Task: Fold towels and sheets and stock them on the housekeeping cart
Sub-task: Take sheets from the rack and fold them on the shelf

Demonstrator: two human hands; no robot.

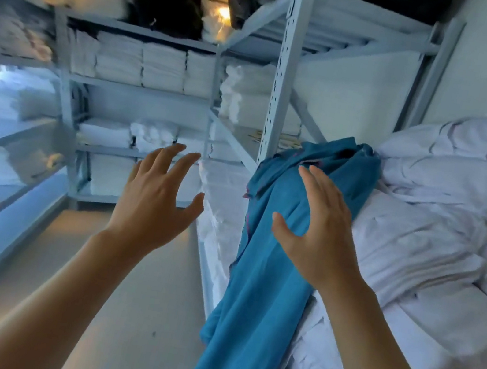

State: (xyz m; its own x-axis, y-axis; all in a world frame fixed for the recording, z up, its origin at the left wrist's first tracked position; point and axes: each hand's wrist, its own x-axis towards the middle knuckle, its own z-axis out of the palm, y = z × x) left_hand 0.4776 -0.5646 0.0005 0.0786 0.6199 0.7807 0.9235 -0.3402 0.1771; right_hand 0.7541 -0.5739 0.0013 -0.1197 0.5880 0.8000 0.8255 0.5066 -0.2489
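Note:
A blue cloth hangs crumpled over the front edge of a pile of white linen on the right, trailing down toward the floor. My right hand hovers in front of the cloth's upper part, fingers spread and straight, holding nothing. My left hand is raised to the left of the cloth over the aisle, fingers also spread, empty. Whether the right hand touches the cloth I cannot tell.
Grey metal shelving lines the back and left walls, loaded with folded white towels and rolled ones. A low stack of white sheets runs along the right side. The bare floor aisle lies between.

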